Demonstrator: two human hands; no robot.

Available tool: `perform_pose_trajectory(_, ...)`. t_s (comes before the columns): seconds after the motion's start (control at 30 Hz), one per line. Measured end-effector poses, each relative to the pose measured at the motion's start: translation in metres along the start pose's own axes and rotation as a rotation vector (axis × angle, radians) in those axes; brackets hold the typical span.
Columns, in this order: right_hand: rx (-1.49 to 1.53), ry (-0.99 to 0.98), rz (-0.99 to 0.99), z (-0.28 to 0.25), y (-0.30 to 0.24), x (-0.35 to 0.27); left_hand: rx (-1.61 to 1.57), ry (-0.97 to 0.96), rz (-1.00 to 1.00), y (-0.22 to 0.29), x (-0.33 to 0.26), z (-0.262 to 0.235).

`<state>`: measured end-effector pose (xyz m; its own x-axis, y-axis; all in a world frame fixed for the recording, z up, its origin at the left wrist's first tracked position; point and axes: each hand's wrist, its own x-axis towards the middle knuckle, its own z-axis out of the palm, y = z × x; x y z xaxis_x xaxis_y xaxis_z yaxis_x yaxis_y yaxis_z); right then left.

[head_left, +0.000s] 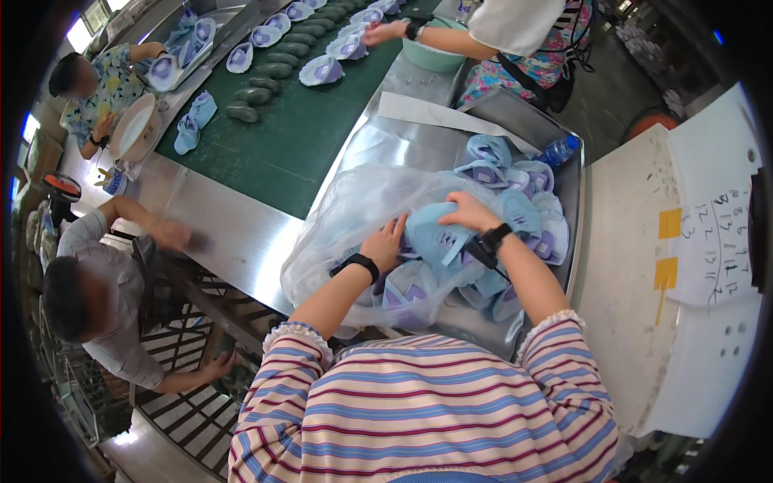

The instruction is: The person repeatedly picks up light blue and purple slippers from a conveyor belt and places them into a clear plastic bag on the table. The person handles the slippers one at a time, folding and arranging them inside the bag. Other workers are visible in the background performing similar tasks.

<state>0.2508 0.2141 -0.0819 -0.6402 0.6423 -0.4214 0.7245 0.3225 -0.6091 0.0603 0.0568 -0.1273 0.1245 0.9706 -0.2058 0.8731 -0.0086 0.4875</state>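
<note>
A light blue shoe upper (439,241) with eyelets is in front of me, over the opening of a clear plastic bag (330,213). My right hand (471,213) has its fingers closed on the upper's top edge. My left hand (384,245) lies at the mouth of the bag, its fingers stretched and apart against the left side of the same upper. More blue and purple shoe uppers (407,290) show through the film below. To the right, several loose uppers (491,171) are heaped in a metal tray (573,241).
A green conveyor belt (266,153) carries rows of uppers and dark green shoe lasts (282,59). A blue-capped bottle (557,150) lies at the tray's far right corner. Co-workers stand left and far right, one with a hand over the belt. A white board (632,282) borders the right.
</note>
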Motion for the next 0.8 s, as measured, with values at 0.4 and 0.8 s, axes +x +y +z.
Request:
perform_pose_trajectory(0.4,1.406,-0.005,0.126,0.022,0.004,-0.05,-0.127,-0.037,0.044,-0.004,0.02,0.01)
perform_pose_trajectory(0.8,1.729,0.119,0.047,0.019,0.059,-0.044,-1.958,-0.211,-0.175,-0.083,-0.065,-0.069)
